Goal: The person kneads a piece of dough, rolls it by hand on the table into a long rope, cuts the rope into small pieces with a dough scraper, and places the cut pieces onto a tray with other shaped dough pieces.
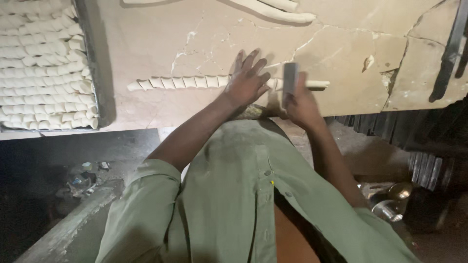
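the dough rope (180,82) near the slab's (146,39) front edge was mostly cut; the left hand (246,83) lay spread on it, the right hand (300,100) gripped a scraper (289,80) over the short uncut end.

Centre of the frame: the left hand (246,83) lies flat, fingers spread, pressing on a long dough rope (195,82) that runs across the cracked stone desk (341,53). The stretch of rope left of that hand is already scored into short slanted pieces. Just to the right, the right hand (301,104) grips a flat metal cutter (289,80), blade upright and set against the rope. A plain uncut end sticks out beyond it. Upper left, a tray (92,63) packed with rows of cut dough pieces. Along the top edge, more uncut ropes (278,12). The green shirt (234,195) fills the lower frame.
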`<state>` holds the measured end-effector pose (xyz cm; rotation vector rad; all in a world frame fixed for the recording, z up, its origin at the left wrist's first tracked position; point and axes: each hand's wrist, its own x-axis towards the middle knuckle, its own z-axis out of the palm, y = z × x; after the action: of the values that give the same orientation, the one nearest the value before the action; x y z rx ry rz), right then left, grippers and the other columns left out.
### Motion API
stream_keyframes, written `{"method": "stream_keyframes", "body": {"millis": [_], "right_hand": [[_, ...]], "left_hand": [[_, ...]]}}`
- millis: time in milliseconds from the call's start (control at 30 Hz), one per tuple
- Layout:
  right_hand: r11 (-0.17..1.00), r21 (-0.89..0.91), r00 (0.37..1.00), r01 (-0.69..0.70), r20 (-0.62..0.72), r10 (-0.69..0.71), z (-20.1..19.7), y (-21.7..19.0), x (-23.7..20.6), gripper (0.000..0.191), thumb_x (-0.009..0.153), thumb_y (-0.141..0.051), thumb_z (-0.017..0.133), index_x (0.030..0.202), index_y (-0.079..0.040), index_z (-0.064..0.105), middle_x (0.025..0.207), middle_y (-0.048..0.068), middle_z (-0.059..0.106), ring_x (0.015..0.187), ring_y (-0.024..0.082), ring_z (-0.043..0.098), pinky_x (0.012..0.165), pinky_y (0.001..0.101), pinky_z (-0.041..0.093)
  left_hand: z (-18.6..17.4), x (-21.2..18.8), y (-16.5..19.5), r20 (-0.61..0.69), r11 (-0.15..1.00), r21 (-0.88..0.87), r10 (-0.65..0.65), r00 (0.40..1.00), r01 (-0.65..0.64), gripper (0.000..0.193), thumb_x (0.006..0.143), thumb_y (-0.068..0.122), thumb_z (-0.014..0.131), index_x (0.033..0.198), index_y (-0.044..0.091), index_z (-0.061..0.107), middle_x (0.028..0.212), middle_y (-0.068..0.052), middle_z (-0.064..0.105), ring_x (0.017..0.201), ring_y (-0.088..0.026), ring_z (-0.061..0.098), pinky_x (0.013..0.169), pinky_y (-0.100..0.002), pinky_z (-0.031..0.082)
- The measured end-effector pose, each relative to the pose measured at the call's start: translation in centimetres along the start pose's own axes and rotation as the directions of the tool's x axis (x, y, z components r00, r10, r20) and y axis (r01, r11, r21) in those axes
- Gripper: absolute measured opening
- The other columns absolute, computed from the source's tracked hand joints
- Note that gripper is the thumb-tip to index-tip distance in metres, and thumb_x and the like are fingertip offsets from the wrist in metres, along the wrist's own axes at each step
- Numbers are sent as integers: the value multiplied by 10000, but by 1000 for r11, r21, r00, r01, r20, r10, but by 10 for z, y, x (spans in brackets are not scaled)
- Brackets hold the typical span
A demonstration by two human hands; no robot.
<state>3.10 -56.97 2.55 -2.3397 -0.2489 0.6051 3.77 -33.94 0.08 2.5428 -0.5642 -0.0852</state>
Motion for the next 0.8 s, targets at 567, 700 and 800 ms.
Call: {"method": "stream_keyframes", "body": {"millis": [567,700,800], "right_hand": [[971,-26,971,-236,31,237,-55,33,-10,430,1041,-144,474,1357,-1,219,922,335,667,809,519,707,662,559,582],[991,-88,990,99,-96,-107,-67,47,-13,435,1047,-127,592,1300,-6,259,958,406,631,901,590,628,715,606,518],[996,54,995,-69,-67,72,-76,59,-17,486,971,-97,538,1334,7,231,930,343,682,842,515,701,719,572,564]], "left_hand": [[18,50,60,83,997,-70,-18,996,24,413,868,324,756,1218,115,687,1484,-223,410,1481,-478,191,1164,-775,95],[25,59,69,95,996,-89,3,995,5,351,900,354,752,1172,140,694,1490,-208,422,1512,-465,191,1182,-776,86],[38,70,73,81,999,-28,17,997,-14,366,877,360,760,1167,146,696,1495,-186,438,1501,-474,203,1165,-794,101]]}}
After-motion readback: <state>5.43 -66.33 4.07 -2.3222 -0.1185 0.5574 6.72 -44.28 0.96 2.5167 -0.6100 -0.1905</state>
